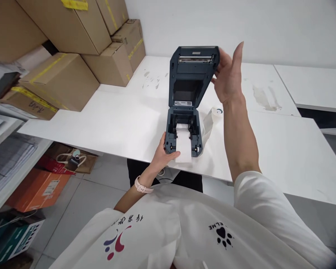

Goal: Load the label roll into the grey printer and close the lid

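Observation:
A dark label printer (pixel 169 140) stands on the white table with its lid (pixel 194 74) raised. White label paper (pixel 184 145) runs out of its base and hangs over the front edge. My left hand (pixel 161 158) grips the base's front left corner, its thumb lying on the paper. At the lid's right edge, my right hand (pixel 229 76) holds on with its fingers partly hidden behind it and its thumb pointing up. Beside the base, on the right, lies a loose curled white strip (pixel 208 125) with a small roll end (pixel 218 111).
Cardboard boxes (pixel 63 80) with yellow tape are stacked at the table's left end. The white table (pixel 123 119) carries stains and peeled patches. Lower left, a shelf (pixel 16 157) and an orange box (pixel 39 190) stand near the floor. A white wall closes off the back.

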Demonstrator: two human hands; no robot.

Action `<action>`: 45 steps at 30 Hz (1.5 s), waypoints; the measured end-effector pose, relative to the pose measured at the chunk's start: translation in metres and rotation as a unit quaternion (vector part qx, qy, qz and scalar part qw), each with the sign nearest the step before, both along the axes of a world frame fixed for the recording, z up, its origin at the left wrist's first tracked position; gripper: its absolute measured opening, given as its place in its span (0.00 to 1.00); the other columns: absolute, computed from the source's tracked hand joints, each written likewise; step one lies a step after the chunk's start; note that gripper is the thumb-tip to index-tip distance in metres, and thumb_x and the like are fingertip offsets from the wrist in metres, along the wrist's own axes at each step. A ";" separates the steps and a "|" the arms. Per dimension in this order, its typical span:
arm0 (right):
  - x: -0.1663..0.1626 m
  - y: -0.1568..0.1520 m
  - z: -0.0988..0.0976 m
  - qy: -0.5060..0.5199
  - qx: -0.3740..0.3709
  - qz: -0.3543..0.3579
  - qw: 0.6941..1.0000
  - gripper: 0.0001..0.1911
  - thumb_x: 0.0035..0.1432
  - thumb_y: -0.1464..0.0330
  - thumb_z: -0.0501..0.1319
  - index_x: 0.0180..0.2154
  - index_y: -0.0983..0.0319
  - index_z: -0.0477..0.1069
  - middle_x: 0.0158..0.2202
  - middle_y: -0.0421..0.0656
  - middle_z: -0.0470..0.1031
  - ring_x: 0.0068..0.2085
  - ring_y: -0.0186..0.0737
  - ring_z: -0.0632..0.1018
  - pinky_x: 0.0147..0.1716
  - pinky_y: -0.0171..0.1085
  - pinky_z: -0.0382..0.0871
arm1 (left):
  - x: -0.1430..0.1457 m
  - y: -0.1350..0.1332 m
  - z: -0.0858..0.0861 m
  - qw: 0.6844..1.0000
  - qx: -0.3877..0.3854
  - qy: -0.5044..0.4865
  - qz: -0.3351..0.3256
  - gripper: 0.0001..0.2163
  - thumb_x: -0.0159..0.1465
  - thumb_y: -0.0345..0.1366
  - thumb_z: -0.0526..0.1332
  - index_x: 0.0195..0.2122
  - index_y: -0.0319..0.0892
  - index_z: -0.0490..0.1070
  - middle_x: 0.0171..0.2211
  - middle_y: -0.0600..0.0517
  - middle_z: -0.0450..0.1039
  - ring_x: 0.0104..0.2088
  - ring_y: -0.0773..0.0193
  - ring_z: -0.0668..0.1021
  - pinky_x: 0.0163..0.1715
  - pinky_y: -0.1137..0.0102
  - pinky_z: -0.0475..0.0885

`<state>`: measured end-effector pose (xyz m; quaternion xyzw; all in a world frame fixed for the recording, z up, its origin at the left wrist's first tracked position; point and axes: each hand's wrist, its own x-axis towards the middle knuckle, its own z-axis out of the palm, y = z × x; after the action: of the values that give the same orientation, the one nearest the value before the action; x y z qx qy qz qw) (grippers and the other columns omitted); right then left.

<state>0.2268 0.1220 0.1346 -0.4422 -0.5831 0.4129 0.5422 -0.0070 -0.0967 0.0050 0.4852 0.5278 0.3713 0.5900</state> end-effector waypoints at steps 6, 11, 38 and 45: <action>-0.006 -0.070 -0.025 -0.094 0.108 -0.013 0.990 0.50 0.64 0.38 0.22 0.63 0.51 0.68 0.60 0.43 0.76 0.64 0.54 0.75 0.60 0.57 0.73 | -0.009 0.000 0.000 0.999 -0.004 -0.040 -0.011 0.54 0.56 0.56 0.72 0.76 0.59 0.38 0.79 0.50 0.41 0.76 0.43 0.54 0.71 0.52 0.61; -0.019 -0.165 -0.062 -0.230 0.118 -0.017 0.966 0.32 0.71 0.42 0.42 0.64 0.46 0.65 0.69 0.40 0.67 0.72 0.54 0.64 0.69 0.58 0.64 | -0.022 0.003 0.008 0.991 -0.010 -0.117 0.063 0.42 0.66 0.65 0.52 0.76 0.59 0.38 0.79 0.51 0.41 0.77 0.50 0.51 0.72 0.52 0.58; -0.030 -0.209 -0.161 -0.008 -0.144 -0.032 0.989 0.44 0.66 0.44 0.56 0.75 0.52 0.43 0.75 0.47 0.57 0.72 0.52 0.65 0.66 0.57 0.69 | 0.000 -0.012 -0.015 0.970 0.157 0.069 0.172 0.27 0.63 0.56 0.64 0.59 0.50 0.68 0.58 0.44 0.72 0.55 0.53 0.76 0.56 0.57 0.72; -0.033 -0.211 -0.153 0.071 -0.175 -0.043 0.981 0.42 0.63 0.47 0.61 0.72 0.49 0.52 0.73 0.42 0.60 0.72 0.53 0.63 0.71 0.57 0.59 | 0.019 -0.039 -0.011 0.996 -0.045 -0.046 -0.055 0.25 0.66 0.56 0.57 0.19 0.43 0.67 0.18 0.55 0.61 0.24 0.67 0.69 0.26 0.69 0.62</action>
<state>0.1935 -0.0895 -0.0185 -0.5243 -0.4428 0.5152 0.5134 0.0118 -0.1356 -0.0059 0.4691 0.4888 0.3359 0.6543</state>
